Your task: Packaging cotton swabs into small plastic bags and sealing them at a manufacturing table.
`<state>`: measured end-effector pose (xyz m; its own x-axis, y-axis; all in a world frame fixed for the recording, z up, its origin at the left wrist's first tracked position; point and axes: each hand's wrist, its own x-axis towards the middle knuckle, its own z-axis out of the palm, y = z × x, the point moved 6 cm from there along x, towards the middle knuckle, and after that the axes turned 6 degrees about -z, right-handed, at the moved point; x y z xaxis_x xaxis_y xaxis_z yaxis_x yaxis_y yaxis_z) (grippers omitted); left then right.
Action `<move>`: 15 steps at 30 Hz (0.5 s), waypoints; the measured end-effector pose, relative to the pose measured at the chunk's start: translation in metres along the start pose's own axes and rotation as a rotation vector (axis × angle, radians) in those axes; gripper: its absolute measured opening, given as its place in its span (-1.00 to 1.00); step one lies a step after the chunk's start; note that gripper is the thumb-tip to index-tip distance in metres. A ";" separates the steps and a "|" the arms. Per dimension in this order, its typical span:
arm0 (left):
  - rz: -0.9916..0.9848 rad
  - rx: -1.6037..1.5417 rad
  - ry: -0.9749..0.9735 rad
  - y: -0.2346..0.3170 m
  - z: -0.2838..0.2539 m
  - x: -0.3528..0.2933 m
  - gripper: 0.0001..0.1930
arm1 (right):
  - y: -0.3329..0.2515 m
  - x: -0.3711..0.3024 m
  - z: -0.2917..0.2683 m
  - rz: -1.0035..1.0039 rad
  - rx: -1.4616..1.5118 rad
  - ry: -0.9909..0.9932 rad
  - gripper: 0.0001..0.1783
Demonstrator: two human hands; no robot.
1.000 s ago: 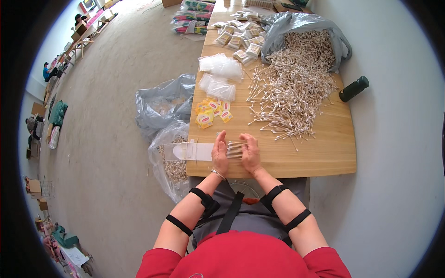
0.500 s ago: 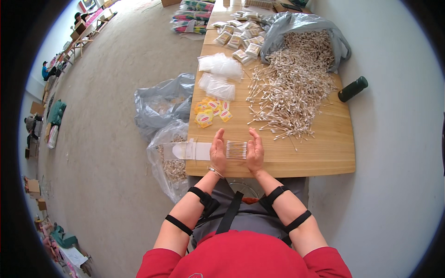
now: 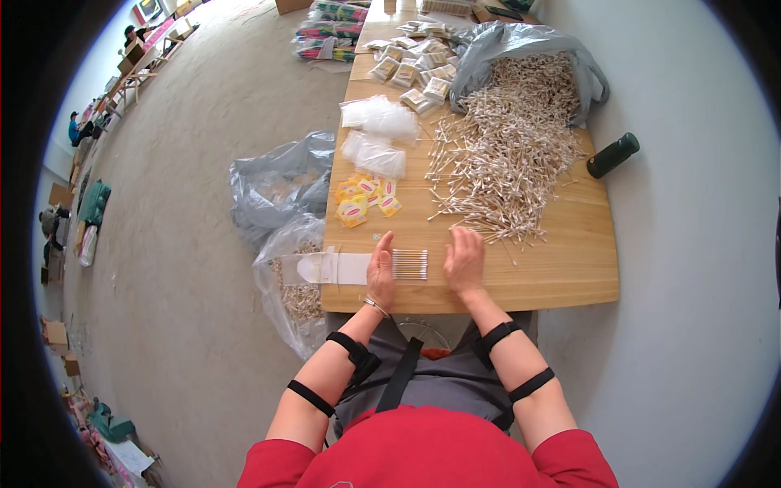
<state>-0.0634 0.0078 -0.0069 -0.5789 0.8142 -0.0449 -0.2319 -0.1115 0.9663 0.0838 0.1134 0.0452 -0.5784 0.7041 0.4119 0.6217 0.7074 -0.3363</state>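
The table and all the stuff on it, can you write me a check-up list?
Surface: wooden table, light, bare near the front edge.
Job's things: neat row of cotton swabs between the hands; white flat tray beside it.
Clutter: big swab pile, grey bag, yellow packets, clear bags, dark bottle.
Hands: left hand touches the row; right hand flat on the table.
Cables: nothing seen.
Surroundings: plastic bags on the floor, distant people.
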 end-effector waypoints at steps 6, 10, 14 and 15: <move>-0.034 -0.099 0.023 -0.004 0.002 0.001 -0.46 | 0.041 0.032 0.006 0.014 -0.113 -0.138 -0.89; 0.009 -0.069 0.035 -0.002 0.004 0.000 -0.47 | 0.030 0.045 0.026 -0.064 -0.194 -0.207 -0.93; 0.028 -0.010 0.047 -0.001 0.003 0.000 -0.48 | -0.013 0.045 0.046 -0.155 -0.161 -0.245 -0.91; 0.024 -0.020 0.055 -0.002 0.001 0.000 -0.48 | -0.024 0.042 0.049 -0.144 -0.088 -0.292 -0.91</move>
<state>-0.0625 0.0082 -0.0086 -0.6265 0.7785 -0.0365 -0.2332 -0.1425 0.9619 0.0187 0.1289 0.0297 -0.7825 0.5943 0.1856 0.5585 0.8018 -0.2126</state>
